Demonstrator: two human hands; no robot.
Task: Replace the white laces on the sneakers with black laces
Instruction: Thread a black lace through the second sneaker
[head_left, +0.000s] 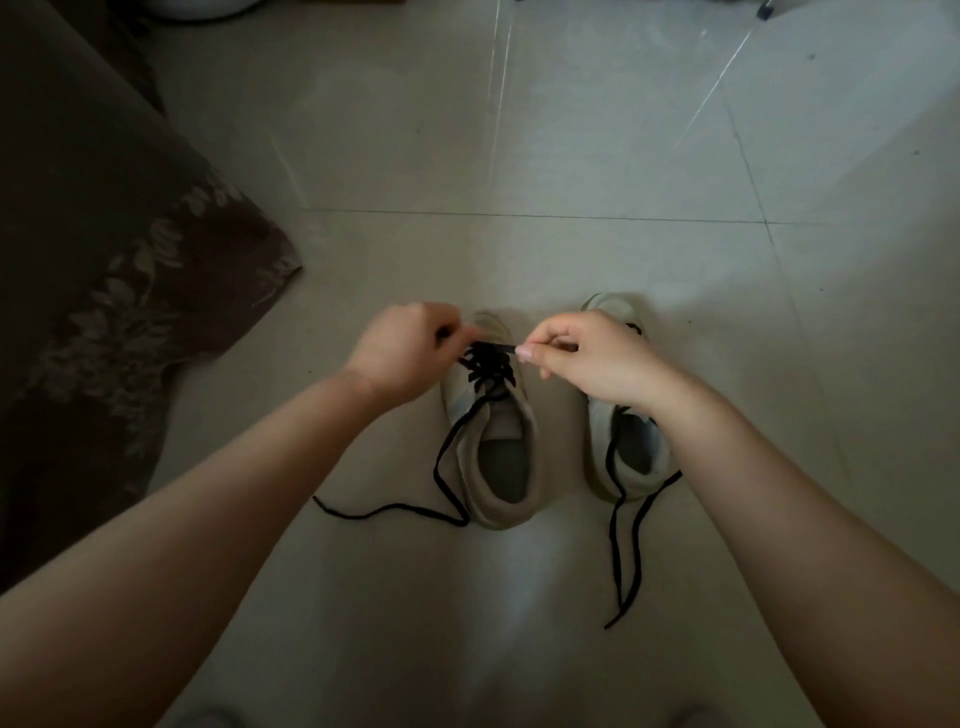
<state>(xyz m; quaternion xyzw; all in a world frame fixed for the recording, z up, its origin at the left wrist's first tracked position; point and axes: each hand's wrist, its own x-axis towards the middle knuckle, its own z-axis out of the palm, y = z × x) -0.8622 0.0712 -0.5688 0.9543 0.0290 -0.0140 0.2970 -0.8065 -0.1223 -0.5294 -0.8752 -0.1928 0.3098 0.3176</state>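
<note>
Dim room, tiled floor, dark patterned fabric at left.

Floor (597, 130) of large pale glossy tiles with thin dark grout lines; one line runs across the middle, another angles away at right. Bright streaks of reflected light cross the far tiles, and a soft glare patch sits on the near floor. Brown fabric (93, 291) with a pale floral print drapes down to the floor along the left edge. Light is low overall, corners shadowed.
</note>
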